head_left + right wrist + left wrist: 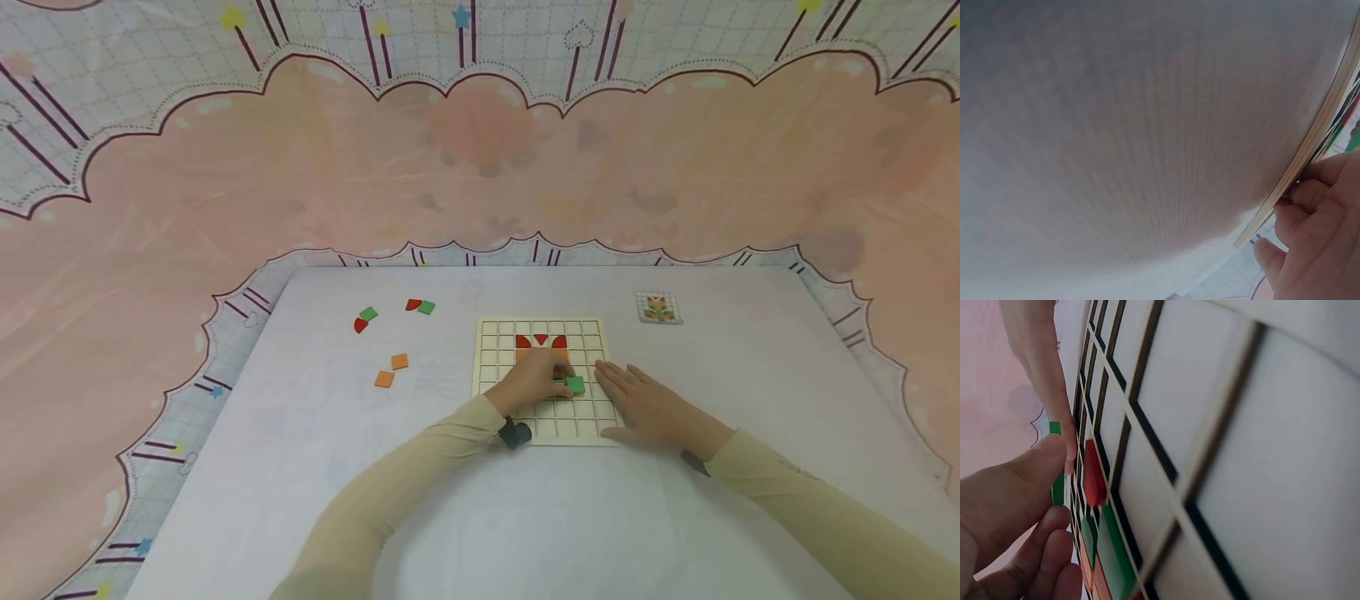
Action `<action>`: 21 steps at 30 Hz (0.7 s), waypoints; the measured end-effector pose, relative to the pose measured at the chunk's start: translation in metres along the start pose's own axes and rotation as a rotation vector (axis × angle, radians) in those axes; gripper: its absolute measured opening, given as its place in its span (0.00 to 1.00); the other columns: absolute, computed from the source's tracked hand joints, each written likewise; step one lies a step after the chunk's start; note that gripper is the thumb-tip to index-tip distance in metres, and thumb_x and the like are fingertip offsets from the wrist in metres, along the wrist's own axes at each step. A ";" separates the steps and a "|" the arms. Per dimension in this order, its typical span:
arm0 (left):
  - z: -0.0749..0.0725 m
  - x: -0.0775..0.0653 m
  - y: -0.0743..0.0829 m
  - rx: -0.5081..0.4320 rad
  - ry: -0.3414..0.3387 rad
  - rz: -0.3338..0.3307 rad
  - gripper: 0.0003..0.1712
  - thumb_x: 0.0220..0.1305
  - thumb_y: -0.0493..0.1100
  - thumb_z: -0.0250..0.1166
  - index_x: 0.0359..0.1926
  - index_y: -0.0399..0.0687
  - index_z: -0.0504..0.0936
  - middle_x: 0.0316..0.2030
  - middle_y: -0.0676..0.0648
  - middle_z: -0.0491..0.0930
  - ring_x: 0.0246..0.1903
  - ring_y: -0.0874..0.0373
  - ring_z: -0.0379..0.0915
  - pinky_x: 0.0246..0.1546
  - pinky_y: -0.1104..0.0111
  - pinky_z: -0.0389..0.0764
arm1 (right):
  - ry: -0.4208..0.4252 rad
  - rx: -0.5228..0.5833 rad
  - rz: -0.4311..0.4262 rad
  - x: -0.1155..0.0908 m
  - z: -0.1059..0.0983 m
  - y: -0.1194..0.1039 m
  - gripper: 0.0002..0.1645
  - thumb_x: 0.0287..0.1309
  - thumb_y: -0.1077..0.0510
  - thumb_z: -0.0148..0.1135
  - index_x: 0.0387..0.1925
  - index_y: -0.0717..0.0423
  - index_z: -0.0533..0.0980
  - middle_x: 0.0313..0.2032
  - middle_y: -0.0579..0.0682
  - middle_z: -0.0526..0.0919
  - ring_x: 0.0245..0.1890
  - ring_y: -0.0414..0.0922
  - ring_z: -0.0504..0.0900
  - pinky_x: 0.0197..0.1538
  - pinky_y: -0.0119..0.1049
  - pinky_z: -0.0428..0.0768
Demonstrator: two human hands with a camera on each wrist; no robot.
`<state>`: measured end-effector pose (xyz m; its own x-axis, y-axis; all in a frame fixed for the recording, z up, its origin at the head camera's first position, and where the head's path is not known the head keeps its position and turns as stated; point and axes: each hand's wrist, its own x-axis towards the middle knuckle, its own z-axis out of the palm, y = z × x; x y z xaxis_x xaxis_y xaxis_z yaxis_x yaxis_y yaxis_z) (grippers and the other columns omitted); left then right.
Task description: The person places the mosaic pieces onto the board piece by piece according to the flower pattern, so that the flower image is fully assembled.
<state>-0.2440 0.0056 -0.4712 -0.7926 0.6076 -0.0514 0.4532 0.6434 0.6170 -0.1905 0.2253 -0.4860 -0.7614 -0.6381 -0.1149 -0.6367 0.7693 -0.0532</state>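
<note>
My left hand point(532, 382) pinches a green square tile point(575, 384) between thumb and fingers, over the gridded wooden board point(540, 429). The left wrist view shows that green tile point(1057, 487) edge-on, close over the grid. Beneath the hand, red and green pieces sit in the board's cells, partly hidden. Toward the board's top are two red quarter-round tiles point(559, 342) with a red triangle point(541, 339) between them, and orange below. Fairly straight fingers of my right hand point(656, 410) rest along the board's right edge, seen from the side point(1291, 178) in the right wrist view.
Left of the board lie two orange squares point(399, 361), plus two pairs of a red quarter-round point(361, 326) and a green tile point(426, 307). A small pattern card point(659, 307) lies at the back right. The white table point(262, 433) meets a patterned cloth behind.
</note>
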 end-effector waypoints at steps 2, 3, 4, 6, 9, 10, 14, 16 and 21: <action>0.002 0.003 0.002 0.023 -0.009 0.011 0.17 0.49 0.44 0.73 0.41 0.43 0.85 0.39 0.49 0.85 0.39 0.61 0.80 0.42 0.76 0.77 | 0.005 0.001 0.000 0.000 0.000 0.000 0.52 0.58 0.33 0.53 0.69 0.67 0.53 0.71 0.61 0.54 0.71 0.57 0.56 0.70 0.54 0.56; 0.003 0.004 0.003 0.033 -0.011 0.020 0.18 0.48 0.45 0.73 0.41 0.43 0.85 0.39 0.49 0.85 0.39 0.61 0.80 0.42 0.76 0.77 | 0.008 0.000 -0.001 0.000 0.000 0.000 0.52 0.58 0.33 0.53 0.69 0.67 0.53 0.71 0.61 0.54 0.70 0.57 0.56 0.69 0.54 0.57; 0.004 0.006 0.003 0.044 -0.014 0.025 0.18 0.48 0.45 0.73 0.41 0.43 0.85 0.39 0.49 0.85 0.39 0.61 0.80 0.42 0.77 0.77 | 0.015 -0.001 -0.004 0.000 0.000 0.000 0.52 0.58 0.33 0.53 0.69 0.67 0.54 0.71 0.62 0.55 0.70 0.57 0.57 0.69 0.54 0.57; 0.006 0.008 0.004 0.066 -0.023 0.035 0.18 0.48 0.45 0.73 0.41 0.43 0.85 0.39 0.49 0.85 0.39 0.62 0.80 0.41 0.77 0.77 | 0.022 0.001 -0.004 0.000 0.001 0.000 0.52 0.57 0.33 0.54 0.68 0.67 0.55 0.70 0.62 0.56 0.70 0.57 0.57 0.69 0.54 0.58; 0.008 0.010 0.004 0.099 -0.031 0.036 0.18 0.48 0.45 0.73 0.41 0.43 0.85 0.38 0.50 0.85 0.38 0.62 0.79 0.40 0.78 0.76 | 0.022 -0.005 -0.003 0.001 0.002 0.000 0.53 0.57 0.32 0.53 0.68 0.67 0.55 0.70 0.61 0.56 0.70 0.57 0.58 0.68 0.54 0.58; 0.008 0.010 0.004 0.108 -0.034 0.033 0.18 0.48 0.46 0.73 0.40 0.43 0.85 0.38 0.50 0.85 0.38 0.62 0.79 0.40 0.78 0.76 | 0.016 -0.006 0.001 0.001 0.002 -0.001 0.53 0.57 0.32 0.53 0.69 0.66 0.54 0.70 0.61 0.56 0.70 0.57 0.57 0.69 0.54 0.58; 0.006 0.008 0.004 0.097 -0.034 0.015 0.17 0.48 0.45 0.73 0.41 0.44 0.85 0.38 0.50 0.85 0.39 0.62 0.79 0.41 0.77 0.76 | -0.007 -0.010 0.010 0.001 0.001 -0.002 0.53 0.58 0.31 0.52 0.69 0.65 0.53 0.71 0.60 0.54 0.71 0.56 0.56 0.69 0.53 0.57; 0.006 0.007 0.004 0.086 -0.033 0.010 0.17 0.49 0.45 0.73 0.40 0.44 0.85 0.38 0.50 0.85 0.39 0.62 0.79 0.41 0.77 0.76 | -0.015 -0.004 0.017 0.001 0.000 -0.003 0.53 0.57 0.32 0.52 0.70 0.65 0.53 0.71 0.60 0.54 0.71 0.56 0.56 0.70 0.53 0.57; 0.004 0.005 0.005 0.074 -0.035 0.019 0.14 0.50 0.44 0.73 0.39 0.44 0.86 0.37 0.50 0.86 0.38 0.61 0.79 0.41 0.77 0.76 | -0.017 -0.004 0.020 0.001 0.000 -0.003 0.53 0.58 0.32 0.52 0.69 0.65 0.53 0.71 0.60 0.54 0.71 0.56 0.55 0.70 0.53 0.56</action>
<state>-0.2440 0.0136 -0.4720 -0.7695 0.6350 -0.0682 0.4982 0.6636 0.5581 -0.1890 0.2223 -0.4860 -0.7715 -0.6221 -0.1332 -0.6221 0.7815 -0.0466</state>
